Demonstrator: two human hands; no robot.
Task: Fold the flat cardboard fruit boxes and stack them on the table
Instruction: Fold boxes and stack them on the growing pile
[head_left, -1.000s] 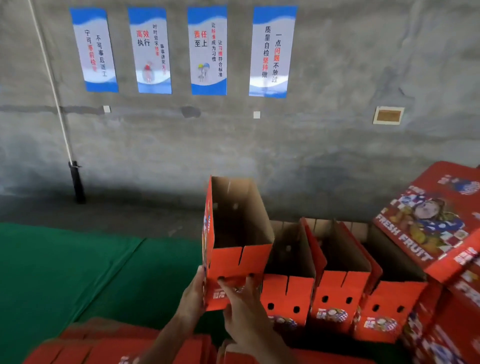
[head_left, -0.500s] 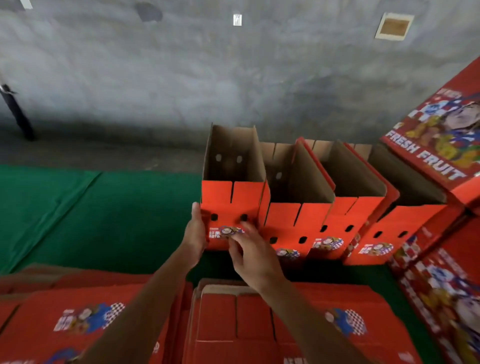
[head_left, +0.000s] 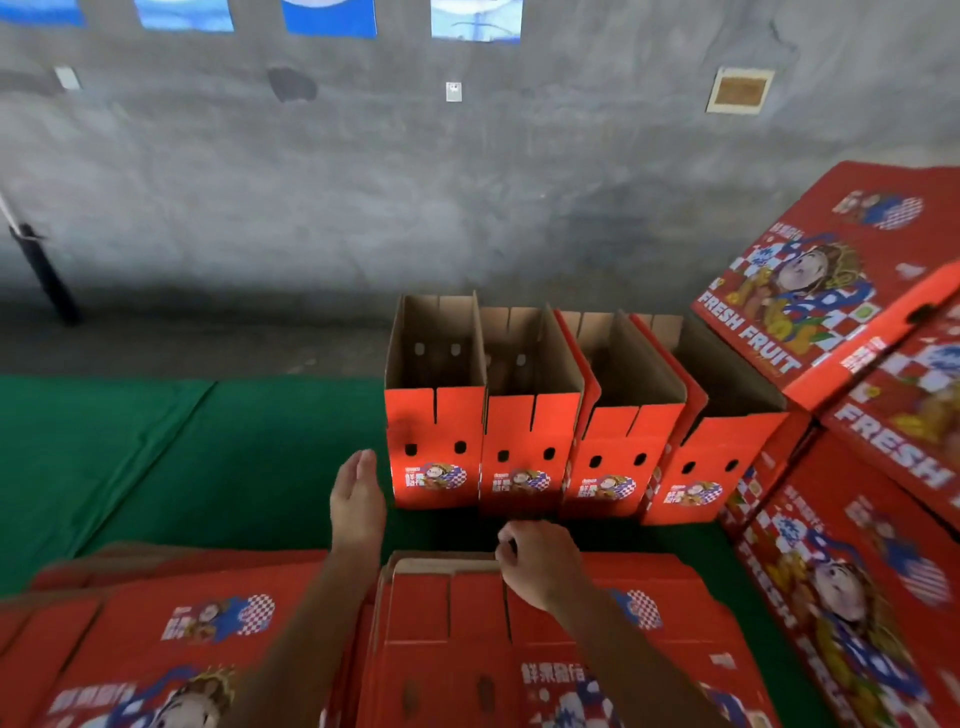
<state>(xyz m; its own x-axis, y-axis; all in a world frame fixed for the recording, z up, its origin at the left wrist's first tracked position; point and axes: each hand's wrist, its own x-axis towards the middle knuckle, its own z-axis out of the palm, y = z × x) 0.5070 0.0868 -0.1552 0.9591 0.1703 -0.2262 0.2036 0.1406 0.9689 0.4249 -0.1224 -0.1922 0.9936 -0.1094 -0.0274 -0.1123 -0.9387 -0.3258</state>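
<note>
Several folded red fruit boxes stand open-topped in a row on the green table (head_left: 208, 467); the leftmost folded box (head_left: 434, 447) stands upright at the row's left end. My left hand (head_left: 356, 499) hovers just left of it with straight fingers, holding nothing and apart from its side. A stack of flat red boxes (head_left: 452, 623) lies in front of me. My right hand (head_left: 537, 566) sits at the far edge of the top flat box, fingers curled over that edge.
A second pile of flat boxes (head_left: 182, 634) lies at the near left. Large printed "FRESH FRUIT" cartons (head_left: 831, 291) are piled at the right, one tilted over the row's right end. A grey wall stands behind, with a black pole (head_left: 44, 270) at far left.
Both hands have let go of the leftmost folded box, which now stands in the row. My right hand has drawn back onto the flat stack's far edge. The left hand has opened beside the box.
</note>
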